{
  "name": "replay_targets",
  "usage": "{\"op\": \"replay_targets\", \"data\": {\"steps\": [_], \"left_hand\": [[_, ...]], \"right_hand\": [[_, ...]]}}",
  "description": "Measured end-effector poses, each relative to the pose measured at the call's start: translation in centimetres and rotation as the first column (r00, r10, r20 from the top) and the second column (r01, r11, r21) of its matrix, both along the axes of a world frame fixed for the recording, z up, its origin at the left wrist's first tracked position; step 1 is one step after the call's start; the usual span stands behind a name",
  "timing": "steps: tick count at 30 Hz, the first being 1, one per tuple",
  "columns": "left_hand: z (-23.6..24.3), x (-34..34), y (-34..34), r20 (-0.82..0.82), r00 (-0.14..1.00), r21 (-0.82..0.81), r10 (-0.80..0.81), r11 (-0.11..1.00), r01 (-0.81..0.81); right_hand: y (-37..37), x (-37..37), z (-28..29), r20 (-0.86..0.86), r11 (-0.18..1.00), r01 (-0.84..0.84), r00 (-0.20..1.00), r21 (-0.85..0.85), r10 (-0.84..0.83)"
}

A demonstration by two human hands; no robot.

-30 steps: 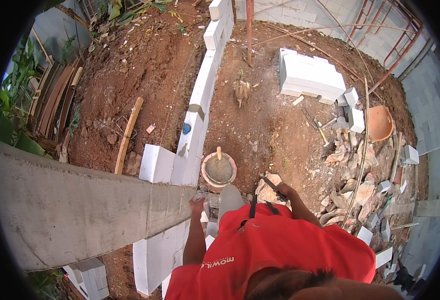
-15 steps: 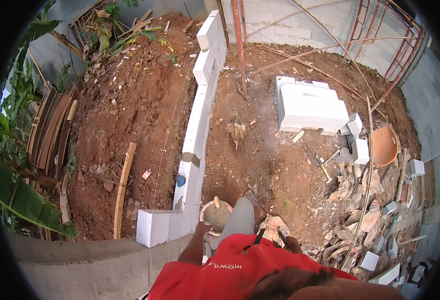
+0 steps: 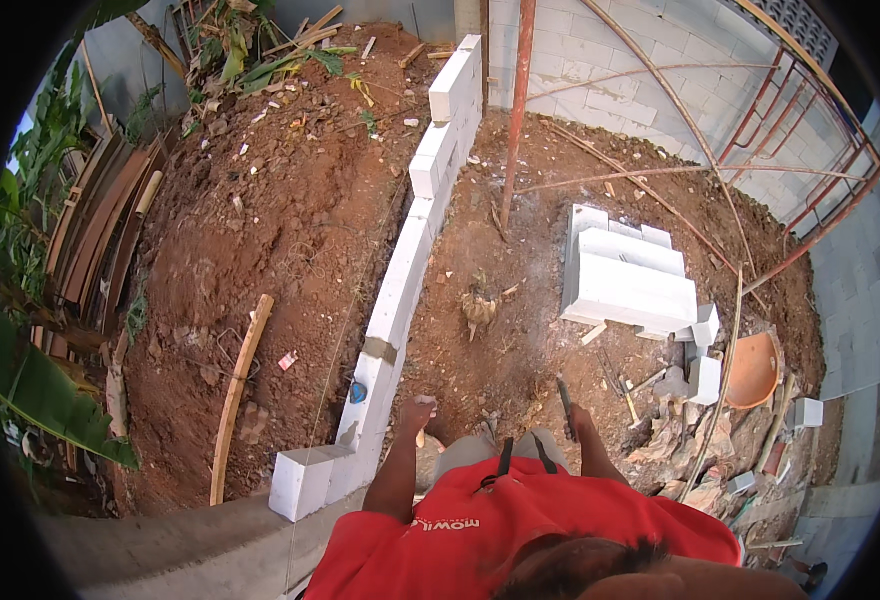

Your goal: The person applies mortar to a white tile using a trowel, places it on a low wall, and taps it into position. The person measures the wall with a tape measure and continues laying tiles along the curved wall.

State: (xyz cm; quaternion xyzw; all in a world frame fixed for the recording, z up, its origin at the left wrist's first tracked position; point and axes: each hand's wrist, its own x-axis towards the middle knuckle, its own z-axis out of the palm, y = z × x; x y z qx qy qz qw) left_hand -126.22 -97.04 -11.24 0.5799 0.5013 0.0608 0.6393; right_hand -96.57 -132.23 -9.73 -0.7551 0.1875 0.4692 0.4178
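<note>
My left hand (image 3: 417, 414) is closed beside the white block wall, at the pale rim of a mortar bowl. My forearm and leg hide most of that bowl; a light wooden handle (image 3: 421, 438) shows just below the hand. My right hand (image 3: 582, 424) grips a dark, narrow, long tool (image 3: 564, 396) that points away from me; its exact kind is unclear. Along my left runs the low wall of white blocks (image 3: 397, 300), with a grey mortar patch (image 3: 379, 349) and a small blue object (image 3: 358, 392) on it.
Stacked white blocks (image 3: 632, 285) stand ahead to the right, near an orange basin (image 3: 754, 370) and a hammer (image 3: 631, 402). Red scaffolding (image 3: 520, 110) rises beyond. A wooden plank (image 3: 241, 400) lies on soil left of the wall. Torn sacks (image 3: 695, 440) litter the right.
My left hand has moved forward, and the grey mortar in the bowl is now hidden. My right hand has swung forward with the dark tool. Both legs now show below my shirt.
</note>
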Motion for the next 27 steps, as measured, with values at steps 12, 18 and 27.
{"op": "replay_targets", "data": {"steps": [12, 18, 27], "left_hand": [[-0.3, -20.4, -12.3, -0.549, 0.519, 0.396, 0.655, 0.751, -0.529], [2.8, -20.2, -22.2, -0.417, 0.304, 0.164, 0.857, 0.4, -0.902], [-1.7, -10.1, -49.2, -0.815, 0.309, -0.025, 0.491, 0.502, -0.864]], "right_hand": [[9.1, 5.1, -1.0, -0.133, 0.78, -0.625, 0.776, -0.03, 0.616], [17.6, 10.6, -0.8, -0.062, 0.478, -0.878, 0.476, 0.02, 0.877], [25.9, 6.8, 0.3, 0.399, -0.327, -0.9, -0.197, 0.289, 0.895]]}}
